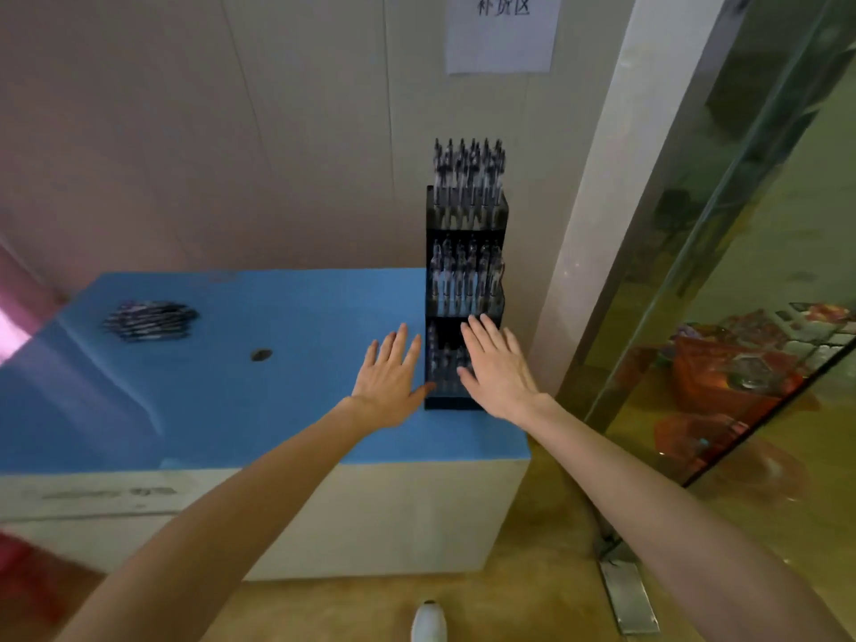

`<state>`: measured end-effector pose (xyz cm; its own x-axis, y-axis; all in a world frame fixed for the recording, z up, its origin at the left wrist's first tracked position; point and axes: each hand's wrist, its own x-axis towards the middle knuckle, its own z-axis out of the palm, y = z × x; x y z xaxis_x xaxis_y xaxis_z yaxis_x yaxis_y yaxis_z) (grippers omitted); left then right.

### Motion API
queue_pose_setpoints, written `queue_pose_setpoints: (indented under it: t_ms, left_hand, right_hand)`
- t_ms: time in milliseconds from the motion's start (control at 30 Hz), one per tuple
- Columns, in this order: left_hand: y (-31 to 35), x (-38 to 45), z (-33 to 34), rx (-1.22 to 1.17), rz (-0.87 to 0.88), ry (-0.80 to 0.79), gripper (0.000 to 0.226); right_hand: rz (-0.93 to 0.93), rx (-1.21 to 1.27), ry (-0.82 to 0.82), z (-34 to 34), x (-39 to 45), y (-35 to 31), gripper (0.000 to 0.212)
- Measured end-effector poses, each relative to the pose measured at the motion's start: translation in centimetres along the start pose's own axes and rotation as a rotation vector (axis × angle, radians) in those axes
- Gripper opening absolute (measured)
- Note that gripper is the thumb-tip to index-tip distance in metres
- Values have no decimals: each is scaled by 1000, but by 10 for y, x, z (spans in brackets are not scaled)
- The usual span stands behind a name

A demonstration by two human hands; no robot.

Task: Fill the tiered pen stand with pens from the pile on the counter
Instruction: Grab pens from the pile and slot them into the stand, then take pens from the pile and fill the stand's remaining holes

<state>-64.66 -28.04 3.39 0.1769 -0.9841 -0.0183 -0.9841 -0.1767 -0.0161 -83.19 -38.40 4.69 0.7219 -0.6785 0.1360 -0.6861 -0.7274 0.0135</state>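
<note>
Between loads: left hand (388, 381) and right hand (498, 369) flat, fingers straight, empty, beside the pen stand (465, 234); next, probably back to the pile (149, 320).

Place: looking like a shop's restocking corner
Sign: a paper notice (502, 30) hanging on the wall
Stock: a black tiered pen stand (465, 271) displaying pens on a blue counter (231, 400)
Side: a glass partition (741, 271) standing alongside
</note>
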Motion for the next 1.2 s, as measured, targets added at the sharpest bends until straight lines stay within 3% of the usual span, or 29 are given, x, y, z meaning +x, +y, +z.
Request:
queue_pose_setpoints:
  t_ms: [167, 333, 633, 867, 1200]
  left_hand:
    - [-67, -61, -5, 125, -134, -121, 83]
    - [-150, -105, -14, 88, -349, -154, 82]
    - [-318, -183, -21, 50, -511, -231, 81]
    - [-455, -215, -12, -20, -566, -198, 79]
    - [-576, -181, 33, -153, -527, -244, 73]
  right_hand:
    - [-98, 25, 17, -15, -16, -62, 73]
    - [-262, 2, -35, -22, -4, -124, 74]
    - [-314, -37, -157, -7, 103, -302, 79]
    - [-384, -14, -251, 22, 180, -440, 78]
    - [-378, 32, -331, 70, 286, -505, 71]
